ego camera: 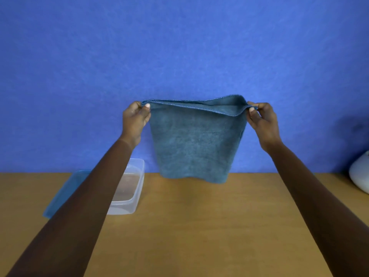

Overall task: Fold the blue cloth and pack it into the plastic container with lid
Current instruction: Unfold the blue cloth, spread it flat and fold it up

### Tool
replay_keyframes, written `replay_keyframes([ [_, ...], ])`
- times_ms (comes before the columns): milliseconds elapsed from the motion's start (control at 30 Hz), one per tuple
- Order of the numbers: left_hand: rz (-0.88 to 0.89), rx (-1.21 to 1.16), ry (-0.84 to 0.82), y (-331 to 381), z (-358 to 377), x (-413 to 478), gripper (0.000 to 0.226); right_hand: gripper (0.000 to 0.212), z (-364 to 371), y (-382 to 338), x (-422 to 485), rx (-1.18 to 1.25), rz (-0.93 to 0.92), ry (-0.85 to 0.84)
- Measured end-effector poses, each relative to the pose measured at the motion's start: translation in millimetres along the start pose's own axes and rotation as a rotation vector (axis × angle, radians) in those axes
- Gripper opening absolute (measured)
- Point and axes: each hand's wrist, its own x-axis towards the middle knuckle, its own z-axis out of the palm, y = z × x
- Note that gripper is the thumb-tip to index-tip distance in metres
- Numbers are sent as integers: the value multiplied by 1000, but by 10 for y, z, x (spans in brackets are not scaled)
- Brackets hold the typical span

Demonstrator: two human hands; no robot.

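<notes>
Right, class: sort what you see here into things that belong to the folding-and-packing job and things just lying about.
Belongs to the job:
blue cloth, held by left hand and right hand
clear container
blue lid

Just lying about:
white object at table's right edge

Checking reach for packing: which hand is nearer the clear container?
Left. The left hand holds the blue cloth corner above the clear container; the right hand holds the opposite corner, farther to the right.
</notes>
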Motion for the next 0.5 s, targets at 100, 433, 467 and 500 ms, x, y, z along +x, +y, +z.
replay_keyframes([
  [100, 36, 99, -26, -5, -130, -129, 31, 26, -128, 46, -149, 57, 29, -56],
  [433, -364, 612, -497, -169, -761, -576, 27, 22, -694, 81, -647, -262, 421, -452],
  [467, -485, 644, -607, -196, -814, -630, 24, 20, -734, 112, -697, -301, 493, -526],
  [500, -602, 679, -711, -225, -855, -688, 22, 18, -776, 148, -752, -343, 571, -608],
])
